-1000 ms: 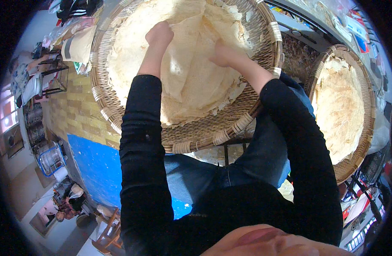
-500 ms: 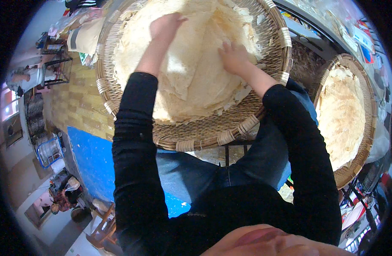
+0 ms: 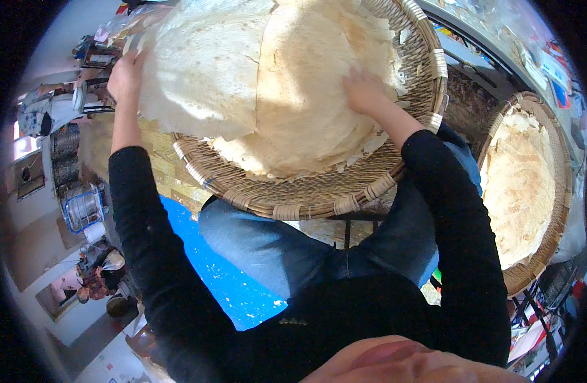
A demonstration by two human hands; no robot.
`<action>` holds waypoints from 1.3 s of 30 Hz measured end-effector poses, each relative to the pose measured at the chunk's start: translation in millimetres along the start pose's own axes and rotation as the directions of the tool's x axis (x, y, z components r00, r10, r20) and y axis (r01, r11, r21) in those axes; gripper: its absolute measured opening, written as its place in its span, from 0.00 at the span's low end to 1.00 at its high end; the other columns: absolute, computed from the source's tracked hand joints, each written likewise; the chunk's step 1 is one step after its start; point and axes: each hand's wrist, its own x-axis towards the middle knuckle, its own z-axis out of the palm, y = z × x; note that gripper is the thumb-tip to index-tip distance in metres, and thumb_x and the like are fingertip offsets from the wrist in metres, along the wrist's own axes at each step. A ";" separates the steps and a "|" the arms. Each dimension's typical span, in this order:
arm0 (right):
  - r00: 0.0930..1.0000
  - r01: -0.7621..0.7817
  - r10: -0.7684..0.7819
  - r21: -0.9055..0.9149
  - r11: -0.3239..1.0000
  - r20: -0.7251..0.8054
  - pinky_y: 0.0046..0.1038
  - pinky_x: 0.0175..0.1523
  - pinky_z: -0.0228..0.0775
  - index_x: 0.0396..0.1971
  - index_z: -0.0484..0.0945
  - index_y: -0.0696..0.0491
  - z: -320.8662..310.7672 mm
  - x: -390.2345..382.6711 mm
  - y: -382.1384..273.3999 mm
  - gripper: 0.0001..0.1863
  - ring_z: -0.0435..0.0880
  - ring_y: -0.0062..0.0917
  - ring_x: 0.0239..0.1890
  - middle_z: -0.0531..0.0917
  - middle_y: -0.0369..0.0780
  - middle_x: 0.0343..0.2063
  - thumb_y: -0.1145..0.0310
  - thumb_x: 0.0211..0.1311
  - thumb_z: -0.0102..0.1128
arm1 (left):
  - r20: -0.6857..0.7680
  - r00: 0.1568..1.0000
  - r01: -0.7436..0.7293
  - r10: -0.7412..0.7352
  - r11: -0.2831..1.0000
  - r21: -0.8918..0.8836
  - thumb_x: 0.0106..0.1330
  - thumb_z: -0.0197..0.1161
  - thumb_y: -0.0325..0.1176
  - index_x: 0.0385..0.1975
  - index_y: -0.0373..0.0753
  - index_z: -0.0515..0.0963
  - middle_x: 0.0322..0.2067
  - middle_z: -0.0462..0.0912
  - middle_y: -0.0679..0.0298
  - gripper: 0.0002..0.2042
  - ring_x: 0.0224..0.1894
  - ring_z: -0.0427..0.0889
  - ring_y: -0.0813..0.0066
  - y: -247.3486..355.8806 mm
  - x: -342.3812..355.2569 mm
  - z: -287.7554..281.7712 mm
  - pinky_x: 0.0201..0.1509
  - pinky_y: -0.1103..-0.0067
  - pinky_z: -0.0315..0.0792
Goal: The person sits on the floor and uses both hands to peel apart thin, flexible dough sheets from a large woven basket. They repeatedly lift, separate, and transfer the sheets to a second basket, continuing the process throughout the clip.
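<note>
My left hand [image 3: 126, 76] grips the edge of a thin, pale flatbread sheet [image 3: 197, 76], which is lifted out past the left rim of the large woven basket [image 3: 293, 210] in front of me. Under it lies a stack of round, browned sheets [image 3: 306, 147] with flaky, ragged edges. My right hand [image 3: 363, 92] rests on the stack at the right, fingers spread and slightly blurred.
A second woven basket [image 3: 564, 179] with pale sheets stands at my right, beside a cluttered ledge [image 3: 542, 64]. My jeans-clad legs are below the large basket. A blue floor covering [image 3: 236, 293] and wood-look flooring [image 3: 105, 147] lie to my left, with cluttered furniture beyond.
My left hand has moved far left, pulling a thin sheet out over the basket's rim. My right hand has shifted slightly right, its fingers spread on the stack.
</note>
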 end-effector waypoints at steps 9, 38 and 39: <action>0.999 -0.001 0.003 -0.053 0.999 0.037 0.51 0.70 0.51 0.69 0.59 0.44 2.3 3.9 -1.2 0.33 0.51 0.42 0.74 0.52 0.42 0.73 0.64 0.62 0.53 | -0.219 0.974 0.104 -0.061 0.976 0.191 0.64 0.53 0.63 0.50 0.56 0.81 0.40 0.85 0.58 0.24 0.43 0.83 0.53 -104.7 -37.6 -135.4 0.43 0.65 0.75; 0.291 0.752 -0.046 0.198 0.629 -0.956 0.32 0.44 0.75 0.41 0.82 0.53 -130.4 -391.7 37.4 0.15 0.83 0.37 0.36 0.84 0.44 0.32 0.58 0.61 0.65 | 0.018 0.835 -0.520 0.550 0.799 -0.302 0.69 0.55 0.46 0.54 0.42 0.77 0.47 0.76 0.59 0.19 0.48 0.78 0.71 -7.4 -185.9 -440.2 0.52 0.80 0.71; 0.260 0.731 -0.089 0.135 0.669 -0.961 0.28 0.48 0.76 0.47 0.82 0.50 -145.1 -414.9 63.7 0.18 0.83 0.22 0.39 0.86 0.38 0.35 0.63 0.58 0.70 | 0.034 0.818 -0.530 0.574 0.775 -0.345 0.69 0.56 0.47 0.53 0.41 0.77 0.45 0.77 0.59 0.20 0.46 0.78 0.71 8.5 -182.7 -434.8 0.51 0.80 0.71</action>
